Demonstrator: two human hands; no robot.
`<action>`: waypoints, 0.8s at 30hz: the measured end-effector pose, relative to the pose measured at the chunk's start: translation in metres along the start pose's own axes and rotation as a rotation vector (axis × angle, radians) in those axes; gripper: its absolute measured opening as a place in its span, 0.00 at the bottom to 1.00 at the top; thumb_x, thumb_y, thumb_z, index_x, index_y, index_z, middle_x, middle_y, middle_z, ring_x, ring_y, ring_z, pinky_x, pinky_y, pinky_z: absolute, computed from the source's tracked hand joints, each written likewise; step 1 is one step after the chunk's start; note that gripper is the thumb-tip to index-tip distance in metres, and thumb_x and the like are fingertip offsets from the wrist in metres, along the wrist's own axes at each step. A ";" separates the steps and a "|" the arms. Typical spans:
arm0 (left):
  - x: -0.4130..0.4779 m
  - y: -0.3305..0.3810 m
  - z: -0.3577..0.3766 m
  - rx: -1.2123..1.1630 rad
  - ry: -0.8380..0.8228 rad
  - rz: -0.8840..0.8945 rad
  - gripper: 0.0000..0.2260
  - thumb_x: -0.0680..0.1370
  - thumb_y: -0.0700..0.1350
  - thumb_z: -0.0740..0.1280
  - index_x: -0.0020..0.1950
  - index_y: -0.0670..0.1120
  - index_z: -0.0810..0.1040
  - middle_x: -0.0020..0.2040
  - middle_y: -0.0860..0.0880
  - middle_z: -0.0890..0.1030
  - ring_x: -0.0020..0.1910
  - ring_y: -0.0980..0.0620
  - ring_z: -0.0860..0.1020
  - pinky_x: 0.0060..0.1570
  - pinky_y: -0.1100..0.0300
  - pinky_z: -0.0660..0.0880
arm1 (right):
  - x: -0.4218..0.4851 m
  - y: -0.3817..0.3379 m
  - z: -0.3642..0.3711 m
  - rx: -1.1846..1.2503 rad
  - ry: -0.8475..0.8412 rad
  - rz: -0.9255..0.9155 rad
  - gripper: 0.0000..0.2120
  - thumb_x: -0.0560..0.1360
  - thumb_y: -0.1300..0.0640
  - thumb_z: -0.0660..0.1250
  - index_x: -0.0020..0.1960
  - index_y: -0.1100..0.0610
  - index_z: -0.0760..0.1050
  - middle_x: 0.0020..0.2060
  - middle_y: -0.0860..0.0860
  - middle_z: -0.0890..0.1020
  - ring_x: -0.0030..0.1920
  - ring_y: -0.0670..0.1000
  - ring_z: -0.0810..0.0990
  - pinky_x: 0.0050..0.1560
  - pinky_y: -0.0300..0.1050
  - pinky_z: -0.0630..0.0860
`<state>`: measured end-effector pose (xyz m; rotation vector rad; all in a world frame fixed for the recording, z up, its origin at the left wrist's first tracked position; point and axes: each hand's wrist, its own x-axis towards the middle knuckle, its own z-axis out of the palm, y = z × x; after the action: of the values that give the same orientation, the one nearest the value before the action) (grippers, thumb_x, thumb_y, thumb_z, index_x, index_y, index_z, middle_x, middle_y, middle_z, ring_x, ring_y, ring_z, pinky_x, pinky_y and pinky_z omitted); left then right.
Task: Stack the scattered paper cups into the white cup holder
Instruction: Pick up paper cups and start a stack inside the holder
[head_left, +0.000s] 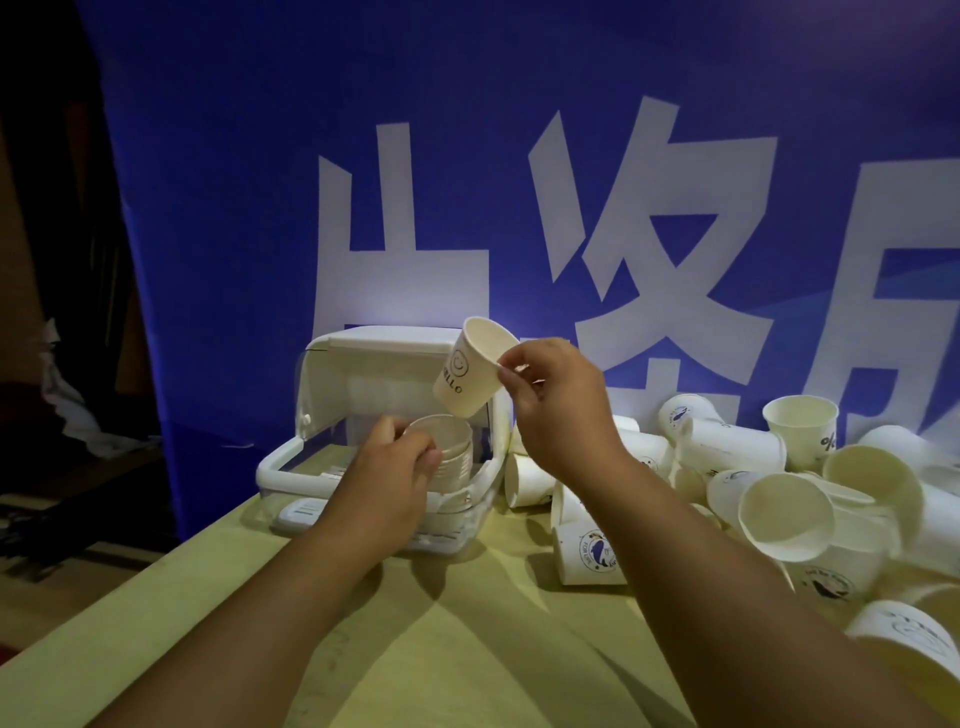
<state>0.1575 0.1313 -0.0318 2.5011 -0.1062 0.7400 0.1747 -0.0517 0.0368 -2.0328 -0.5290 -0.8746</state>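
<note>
The white cup holder (291, 460) stands on the table left of centre, its clear lid raised. Inside it a stack of nested paper cups (452, 457) stands upright, and my left hand (397, 467) grips the stack near its rim. My right hand (558, 400) pinches a single white cup (470, 376) printed "HELLO" by its rim. That cup hangs tilted just above and right of the stack, bottom pointing down toward it. Many loose cups (784, 517) lie scattered on the right.
The yellowish table (467, 639) runs toward me, its left edge slanting down to the left. A blue banner with large white characters (623, 218) hangs right behind the holder and cups. A dark room lies to the left.
</note>
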 end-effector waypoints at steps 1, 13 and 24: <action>0.000 0.000 0.000 -0.047 -0.012 -0.014 0.07 0.84 0.51 0.62 0.59 0.52 0.76 0.63 0.54 0.73 0.62 0.52 0.74 0.63 0.54 0.75 | -0.002 0.000 0.002 -0.025 -0.019 -0.011 0.06 0.79 0.56 0.68 0.55 0.53 0.81 0.54 0.47 0.75 0.52 0.48 0.77 0.50 0.35 0.75; -0.004 -0.001 0.004 -0.167 0.084 -0.018 0.37 0.79 0.52 0.70 0.76 0.66 0.45 0.75 0.50 0.70 0.69 0.47 0.74 0.63 0.45 0.75 | -0.016 0.004 0.023 -0.295 -0.322 -0.077 0.11 0.76 0.66 0.69 0.55 0.55 0.82 0.54 0.50 0.77 0.51 0.50 0.76 0.55 0.41 0.75; -0.001 -0.004 0.007 -0.045 0.110 0.050 0.34 0.82 0.50 0.66 0.77 0.70 0.47 0.77 0.54 0.66 0.71 0.49 0.72 0.66 0.44 0.74 | -0.025 0.010 0.029 -0.063 -0.397 -0.011 0.21 0.81 0.63 0.61 0.71 0.47 0.71 0.67 0.49 0.76 0.63 0.52 0.76 0.61 0.47 0.75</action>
<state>0.1615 0.1308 -0.0392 2.4170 -0.1455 0.8841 0.1754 -0.0345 0.0009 -2.2759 -0.7354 -0.4957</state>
